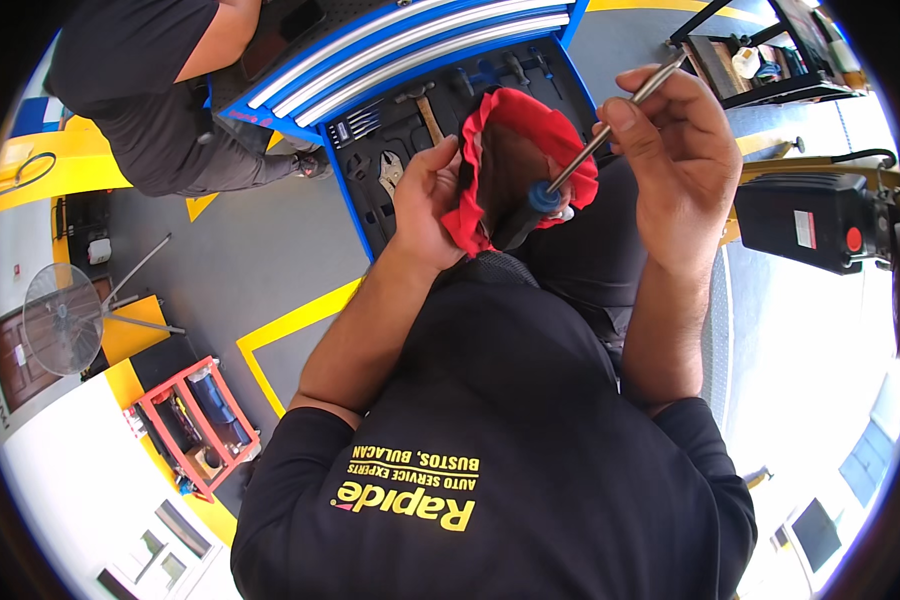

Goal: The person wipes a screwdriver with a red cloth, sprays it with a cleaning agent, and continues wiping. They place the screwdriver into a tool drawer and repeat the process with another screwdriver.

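L hand [427,205] is clamping the red rag [465,215], upper ctr of frame, its fingers partly hidden behind. R hand [675,165], upper right of ctr, is pinching the driver [595,145] by its metal shaft, thumb & fingers closed on it; shaft is slanting down-left, w/ the blue/blk handle resting in the rag. Hammer [430,118] & pliers [389,174] are lying in the drawer [348,205], upper ctr-left. Person [150,60] in blk is showing upper left.

The left hand [425,212] is curled in a grip. To its right, the right hand [682,170] pinches between thumb [627,118] and fingertips, both forearms [365,325] below them.
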`<state>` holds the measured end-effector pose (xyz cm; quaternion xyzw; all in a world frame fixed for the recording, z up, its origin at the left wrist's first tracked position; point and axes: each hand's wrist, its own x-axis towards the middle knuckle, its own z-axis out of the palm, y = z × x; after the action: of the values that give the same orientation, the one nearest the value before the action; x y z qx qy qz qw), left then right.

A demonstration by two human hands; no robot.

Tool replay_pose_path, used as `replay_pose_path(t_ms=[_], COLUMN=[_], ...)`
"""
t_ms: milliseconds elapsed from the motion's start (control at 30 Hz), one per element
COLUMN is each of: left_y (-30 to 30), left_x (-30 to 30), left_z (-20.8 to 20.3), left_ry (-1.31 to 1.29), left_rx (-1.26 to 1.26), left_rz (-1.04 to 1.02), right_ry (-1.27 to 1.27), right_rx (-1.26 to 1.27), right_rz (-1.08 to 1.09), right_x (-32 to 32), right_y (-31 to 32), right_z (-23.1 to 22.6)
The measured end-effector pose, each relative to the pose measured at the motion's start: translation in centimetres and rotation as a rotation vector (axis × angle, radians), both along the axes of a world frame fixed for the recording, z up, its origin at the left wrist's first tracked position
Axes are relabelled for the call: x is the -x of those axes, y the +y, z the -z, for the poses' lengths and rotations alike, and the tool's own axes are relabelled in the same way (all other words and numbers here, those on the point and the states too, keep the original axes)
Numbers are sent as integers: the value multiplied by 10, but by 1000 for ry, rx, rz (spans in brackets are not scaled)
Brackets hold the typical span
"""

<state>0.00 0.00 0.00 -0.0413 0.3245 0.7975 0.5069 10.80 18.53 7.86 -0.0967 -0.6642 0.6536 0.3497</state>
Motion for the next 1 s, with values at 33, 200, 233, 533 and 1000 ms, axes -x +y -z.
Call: replay_pose_path(t_ms=[33, 200, 233, 533, 1000], left_y=[-3, 12, 15, 28, 17], left_x=[0, -12, -14, -19, -7], left_z=[6, -14, -10, 2, 1], left_ry=[-35, 615, 697, 831, 75], left_rx=[-119, -78, -76, 33, -186], left_rz=[35, 179, 182, 85, 212], right_ry=[16, 61, 48, 30, 56], right_rx=[19, 2, -29, -374, -480], right_rz=[16, 31, 26, 18, -74], right_x=[0, 5, 4, 2, -4], right_y=[0, -3, -5, -19, -12], right_z=[-1, -3, -6, -11, -9])
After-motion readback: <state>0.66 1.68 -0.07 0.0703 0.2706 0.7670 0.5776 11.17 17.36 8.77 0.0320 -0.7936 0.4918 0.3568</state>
